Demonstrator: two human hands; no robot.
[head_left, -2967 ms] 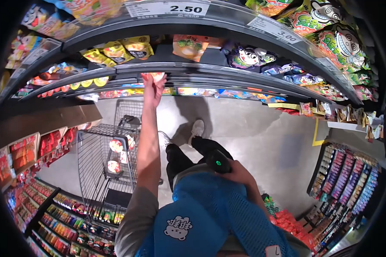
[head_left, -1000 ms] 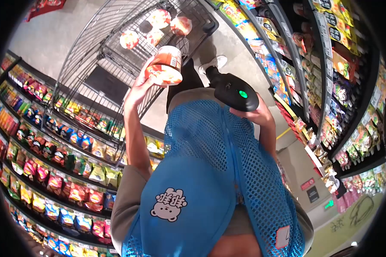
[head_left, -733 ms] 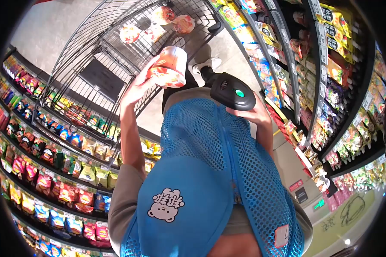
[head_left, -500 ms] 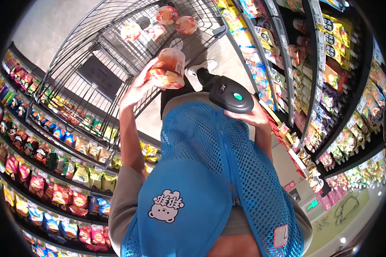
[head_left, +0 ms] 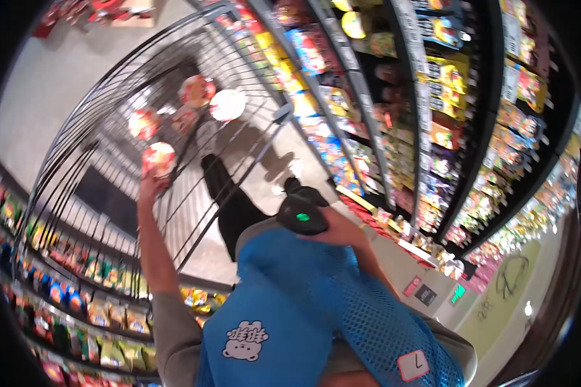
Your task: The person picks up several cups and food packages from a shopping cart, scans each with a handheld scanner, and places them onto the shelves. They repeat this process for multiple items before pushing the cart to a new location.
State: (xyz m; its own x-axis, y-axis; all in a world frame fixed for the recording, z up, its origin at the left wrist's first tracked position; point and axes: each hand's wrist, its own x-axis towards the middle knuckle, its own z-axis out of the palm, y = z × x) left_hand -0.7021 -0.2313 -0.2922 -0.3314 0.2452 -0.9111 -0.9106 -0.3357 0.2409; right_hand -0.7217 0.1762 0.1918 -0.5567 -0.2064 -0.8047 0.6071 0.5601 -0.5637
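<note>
My left hand (head_left: pixel 152 186) reaches down inside a wire shopping cart (head_left: pixel 283 115) with its fingers closed around a red-and-white food cup (head_left: pixel 159 158), whose printed lid faces up. Several similar cups sit in the cart's basket just beyond, among them a red one (head_left: pixel 197 91) and a brightly lit one (head_left: pixel 228 105). Close to my waist, my right hand (head_left: pixel 339 229) grips a black handheld scanner (head_left: pixel 301 217) with a green light on top. Motion blurs the cup in my hand and hides its print.
Shelves of bagged snacks (head_left: pixel 106 316) run along the left and below the cart. Tall racks of hanging packets (head_left: pixel 445 84) line the right. Grey floor (head_left: pixel 51 84) shows past the cart, with red goods (head_left: pixel 113 9) at the far left. I wear a blue mesh vest (head_left: pixel 277 277).
My left hand has lowered the cup from in front of me into the cart, toward the other cups. The scanner has shifted slightly left and closer to my body as the view turned.
</note>
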